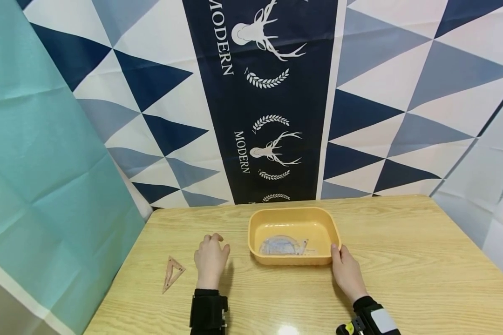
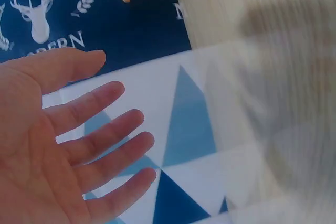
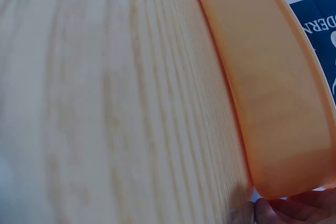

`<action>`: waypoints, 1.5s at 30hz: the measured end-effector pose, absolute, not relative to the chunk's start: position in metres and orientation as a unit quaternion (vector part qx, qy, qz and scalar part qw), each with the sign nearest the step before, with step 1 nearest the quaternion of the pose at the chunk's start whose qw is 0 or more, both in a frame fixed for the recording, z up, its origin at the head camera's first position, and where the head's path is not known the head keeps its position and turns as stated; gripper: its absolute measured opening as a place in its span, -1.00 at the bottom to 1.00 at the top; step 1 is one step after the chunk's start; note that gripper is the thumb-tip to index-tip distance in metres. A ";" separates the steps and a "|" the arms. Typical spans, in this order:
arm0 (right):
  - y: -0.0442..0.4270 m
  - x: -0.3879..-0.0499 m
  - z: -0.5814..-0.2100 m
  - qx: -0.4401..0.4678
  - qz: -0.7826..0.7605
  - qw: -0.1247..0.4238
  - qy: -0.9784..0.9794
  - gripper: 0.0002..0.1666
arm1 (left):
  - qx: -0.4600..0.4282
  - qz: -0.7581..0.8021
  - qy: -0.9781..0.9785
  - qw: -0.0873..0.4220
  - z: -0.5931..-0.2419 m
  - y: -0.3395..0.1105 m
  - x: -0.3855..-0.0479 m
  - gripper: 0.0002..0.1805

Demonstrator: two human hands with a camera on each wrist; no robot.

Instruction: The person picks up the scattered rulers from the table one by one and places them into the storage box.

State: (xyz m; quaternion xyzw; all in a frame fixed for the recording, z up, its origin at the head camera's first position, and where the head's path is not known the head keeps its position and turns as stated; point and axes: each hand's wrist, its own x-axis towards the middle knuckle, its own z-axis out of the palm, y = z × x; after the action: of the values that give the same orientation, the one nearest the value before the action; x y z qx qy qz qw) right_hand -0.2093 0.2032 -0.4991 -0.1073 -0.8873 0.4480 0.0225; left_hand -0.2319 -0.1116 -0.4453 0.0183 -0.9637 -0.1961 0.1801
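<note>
A yellow plastic basin (image 1: 293, 260) stands near the back of the table. My right hand (image 1: 349, 273) grips its front right corner, thumb at the rim; in the right wrist view some fingers (image 3: 310, 208) lie against the basin wall (image 3: 273, 93). Inside the basin lies a clear protractor (image 1: 280, 245), and beside it a small clear piece with markings, too small to name. My left hand (image 1: 211, 260) hovers over the table left of the basin, holding nothing. Its fingers appear spread and relaxed in the left wrist view. Farther left lies a brownish set square (image 1: 173, 273).
The wood-grain table (image 1: 276, 298) runs up to a patterned cloth backdrop (image 1: 272, 102) with blue triangles and deer heads. A turquoise cloth (image 1: 58, 163) hangs along the left side. Each wrist wears a black strap (image 1: 207, 309).
</note>
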 end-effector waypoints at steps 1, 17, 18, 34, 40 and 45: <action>0.203 -0.209 -0.499 -0.108 0.447 0.022 -0.888 -0.18 | 0.022 -0.198 -0.964 0.177 -0.446 -0.115 -0.231 -0.72; 0.203 -0.209 -0.497 -0.097 0.432 0.038 -0.896 -0.26 | 0.087 -0.191 -0.969 0.129 -0.458 -0.156 -0.230 -0.66; 0.203 -0.209 -0.497 -0.097 0.432 0.038 -0.896 -0.26 | 0.092 -0.180 -0.971 0.124 -0.459 -0.160 -0.230 -0.65; 0.203 -0.206 -0.499 -0.098 0.443 0.029 -0.891 -0.21 | 0.182 -0.163 -0.966 0.087 -0.469 -0.196 -0.223 -0.56; 0.202 -0.207 -0.496 -0.100 0.446 0.027 -0.889 -0.22 | 0.210 -0.181 -0.958 0.080 -0.470 -0.205 -0.219 -0.52; 0.203 -0.208 -0.495 -0.100 0.445 0.030 -0.889 -0.23 | 0.222 -0.201 -0.953 0.055 -0.470 -0.211 -0.219 -0.58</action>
State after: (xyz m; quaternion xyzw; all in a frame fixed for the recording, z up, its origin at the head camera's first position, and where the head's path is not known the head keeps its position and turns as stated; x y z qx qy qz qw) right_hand -0.2075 0.2028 -0.4954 -0.1001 -0.8894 0.4451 0.0296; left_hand -0.2193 -0.2113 -0.4697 0.2221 -0.9525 -0.2010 0.0546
